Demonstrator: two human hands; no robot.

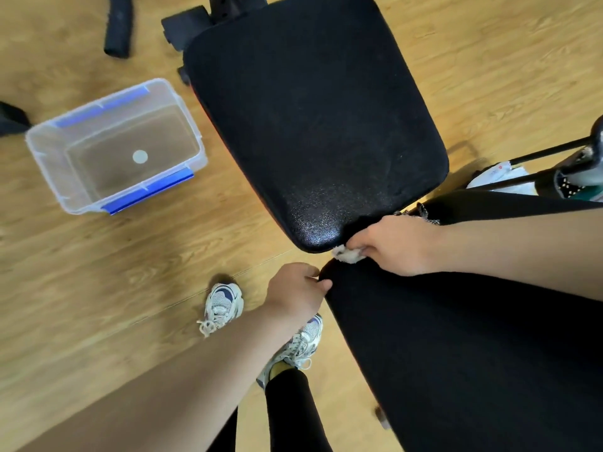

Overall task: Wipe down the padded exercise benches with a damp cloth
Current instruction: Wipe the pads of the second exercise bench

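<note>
The cloth, a small white wad, is sitting in the gap between the far pad and the near pad. The right hand is clamping it in its fingers against the far pad's near corner. The left hand is gripping the near pad's tip, fingers curled over the edge. The seam is likely being wiped. Next, the cloth probably needs dragging toward 5 o'clock, since both pads are running from 11 to 5 o'clock. A plastic tub is standing at 9 o'clock.
</note>
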